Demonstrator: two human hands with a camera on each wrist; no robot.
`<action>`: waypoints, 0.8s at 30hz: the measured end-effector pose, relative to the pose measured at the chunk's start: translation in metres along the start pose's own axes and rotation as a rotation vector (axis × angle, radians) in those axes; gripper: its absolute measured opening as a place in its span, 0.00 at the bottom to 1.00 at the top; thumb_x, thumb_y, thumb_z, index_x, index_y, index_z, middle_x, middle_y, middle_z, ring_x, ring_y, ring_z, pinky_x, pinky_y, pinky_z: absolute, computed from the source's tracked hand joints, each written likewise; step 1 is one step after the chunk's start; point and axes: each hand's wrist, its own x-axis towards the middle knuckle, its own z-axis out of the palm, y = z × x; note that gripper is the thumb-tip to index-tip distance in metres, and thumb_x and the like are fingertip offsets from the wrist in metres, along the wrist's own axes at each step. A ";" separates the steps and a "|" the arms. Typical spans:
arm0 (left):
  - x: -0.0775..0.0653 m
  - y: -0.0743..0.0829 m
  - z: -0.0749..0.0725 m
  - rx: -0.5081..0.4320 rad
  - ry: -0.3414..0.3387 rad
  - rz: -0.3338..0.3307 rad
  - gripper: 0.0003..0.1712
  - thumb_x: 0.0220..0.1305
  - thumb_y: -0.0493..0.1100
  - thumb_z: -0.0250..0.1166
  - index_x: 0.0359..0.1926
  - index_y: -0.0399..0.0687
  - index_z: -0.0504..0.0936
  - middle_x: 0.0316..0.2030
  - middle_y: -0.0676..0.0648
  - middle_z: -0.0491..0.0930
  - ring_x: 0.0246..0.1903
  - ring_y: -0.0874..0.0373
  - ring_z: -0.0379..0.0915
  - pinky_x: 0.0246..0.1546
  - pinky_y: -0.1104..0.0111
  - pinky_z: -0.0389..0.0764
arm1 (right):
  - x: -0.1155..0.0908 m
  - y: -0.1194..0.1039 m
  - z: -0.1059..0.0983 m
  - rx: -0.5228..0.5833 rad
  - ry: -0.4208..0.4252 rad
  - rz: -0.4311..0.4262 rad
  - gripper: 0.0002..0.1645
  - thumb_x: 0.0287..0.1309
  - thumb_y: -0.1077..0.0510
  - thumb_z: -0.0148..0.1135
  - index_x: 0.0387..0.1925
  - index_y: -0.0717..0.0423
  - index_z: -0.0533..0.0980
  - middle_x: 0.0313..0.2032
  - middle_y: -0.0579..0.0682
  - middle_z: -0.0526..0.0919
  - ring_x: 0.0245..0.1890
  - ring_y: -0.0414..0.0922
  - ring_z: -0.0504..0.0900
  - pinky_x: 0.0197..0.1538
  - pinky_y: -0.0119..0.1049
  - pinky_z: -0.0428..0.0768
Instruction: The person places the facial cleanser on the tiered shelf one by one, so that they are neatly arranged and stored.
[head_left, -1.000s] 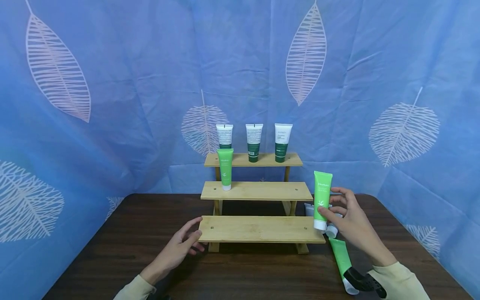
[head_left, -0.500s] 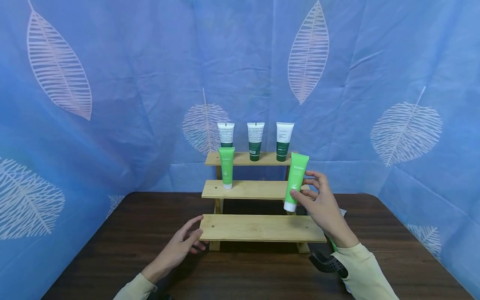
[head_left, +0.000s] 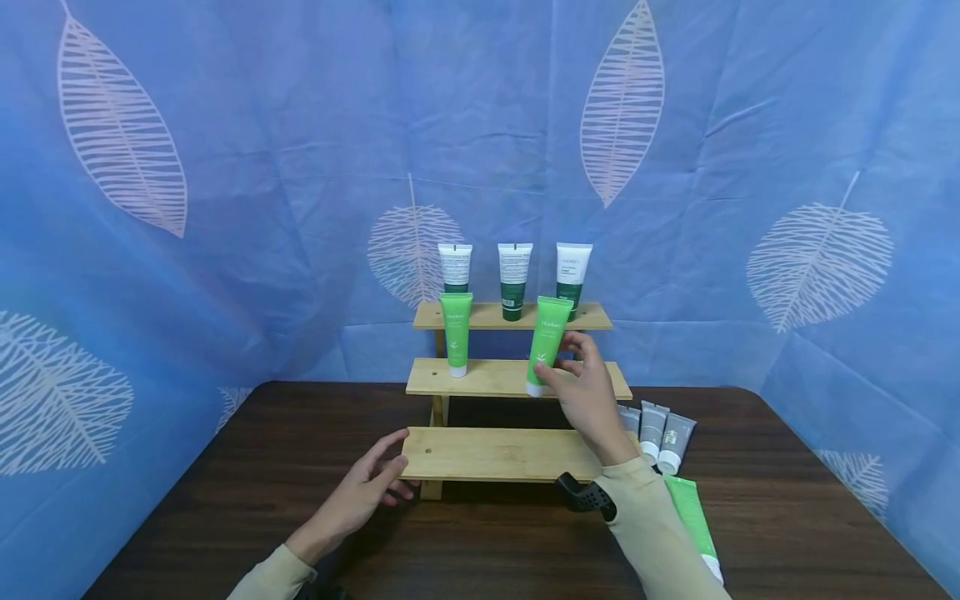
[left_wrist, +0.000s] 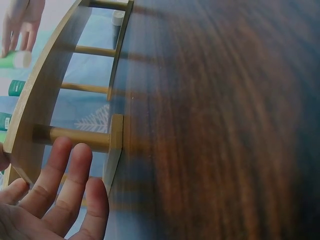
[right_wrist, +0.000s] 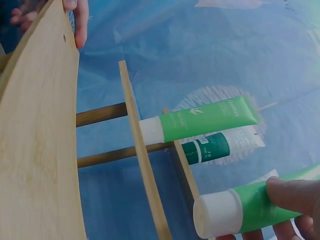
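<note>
Right grip [head_left: 588,396] on tube [head_left: 548,340] near shelf edge [head_left: 487,395]

Right fingers [head_left: 583,343] are partly hidden behind the held green tube [head_left: 549,337], and its small print is way too tiny to read. The right wrist cam chops that tube's far end off too. Just beyond those fingers it covers a bit of the rightmost white-topped tube [head_left: 573,262]. Below them, the sleeve [head_left: 652,517] blocks the bottom shelf [head_left: 495,454]'s right end. Near the left fingers [left_wrist: 74,180], the tabletop [left_wrist: 215,125] is a blurry mess.
</note>
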 end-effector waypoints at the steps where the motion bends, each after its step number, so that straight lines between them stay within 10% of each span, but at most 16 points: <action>1: 0.000 0.000 0.000 -0.003 -0.002 -0.002 0.36 0.79 0.56 0.54 0.79 0.50 0.56 0.50 0.37 0.81 0.40 0.49 0.84 0.41 0.58 0.80 | 0.001 0.001 0.003 -0.012 0.008 -0.001 0.35 0.67 0.61 0.67 0.70 0.53 0.62 0.62 0.57 0.69 0.60 0.54 0.79 0.52 0.47 0.81; 24: 0.002 -0.002 0.002 0.003 0.020 -0.016 0.36 0.79 0.57 0.54 0.79 0.51 0.57 0.44 0.39 0.83 0.39 0.49 0.84 0.41 0.60 0.79 | 0.019 0.016 0.035 -0.080 0.050 -0.048 0.33 0.67 0.62 0.67 0.69 0.56 0.65 0.63 0.58 0.73 0.61 0.56 0.79 0.50 0.49 0.83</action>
